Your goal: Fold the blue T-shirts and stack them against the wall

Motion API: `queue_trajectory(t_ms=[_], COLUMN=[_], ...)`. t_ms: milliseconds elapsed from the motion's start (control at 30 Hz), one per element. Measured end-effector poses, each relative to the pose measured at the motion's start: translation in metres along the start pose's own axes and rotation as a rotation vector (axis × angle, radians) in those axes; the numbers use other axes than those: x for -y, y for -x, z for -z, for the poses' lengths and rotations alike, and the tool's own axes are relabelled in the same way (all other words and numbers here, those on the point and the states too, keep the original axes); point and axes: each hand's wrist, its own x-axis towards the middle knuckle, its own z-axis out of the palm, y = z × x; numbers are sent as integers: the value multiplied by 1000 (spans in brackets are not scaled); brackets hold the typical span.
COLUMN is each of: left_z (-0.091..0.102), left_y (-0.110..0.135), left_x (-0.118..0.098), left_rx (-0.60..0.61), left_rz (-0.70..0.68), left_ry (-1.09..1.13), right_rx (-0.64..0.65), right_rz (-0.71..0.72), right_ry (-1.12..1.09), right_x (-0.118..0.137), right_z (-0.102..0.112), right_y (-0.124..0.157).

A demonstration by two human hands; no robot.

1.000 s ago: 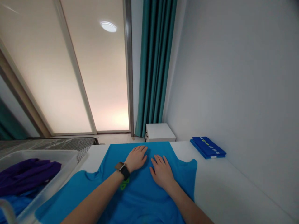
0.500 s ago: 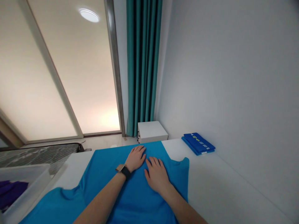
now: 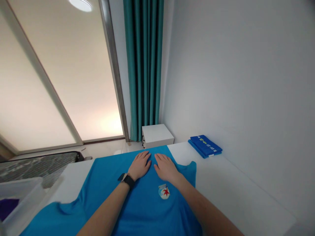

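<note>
A blue T-shirt lies spread over the white table, its sleeves out to both sides. On its front a small round badge with a red star shows below my right wrist. My left hand, with a dark watch on its wrist, rests flat on the far part of the shirt, fingers stretched out. Close beside it, my right hand also lies flat on the cloth. Neither hand grips anything. The near end of the shirt runs out of view.
Folded blue cloth with printed letters sits at the table's far right, by the wall. A white bin holding purple fabric stands at the left. Beyond the white table are a white cabinet and a green curtain.
My right hand has slid forward over the shirt, uncovering the badge. My left hand stays about where it was on the cloth. The view has shifted slightly.
</note>
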Motion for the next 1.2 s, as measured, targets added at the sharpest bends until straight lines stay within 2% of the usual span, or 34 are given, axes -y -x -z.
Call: queue_trajectory(t_ms=[133,267,467,633,767,867,967,1200], left_z=[-3,-3,-2,-7,-12,-12,-8,0], left_y=[0,1,2,3,4,5,4,3], left_x=[2,2,-4,0,2,-1,-2,22], left_rx=[-11,-22,-19,4,-26,-29,20,65], left_rz=[-1,0,19,59,68,142,218,336], left_ry=[10,2,-54,-70,-67,-103,-124,-163], right_rx=[-2,26,44,48,48,39,29,20], right_rz=[-168,-241,-265,-296,-291,-288,-278,-267], right_ry=[54,56,39,43,52,67,74,79], right_x=[-29,-47,-57,-70,-78,-79,-79,-81], right_z=[1,-14,-33,-30,-26,-27,-30,-33], right_y=[-36,-51,-46,-43,-38,-37,-37,-36])
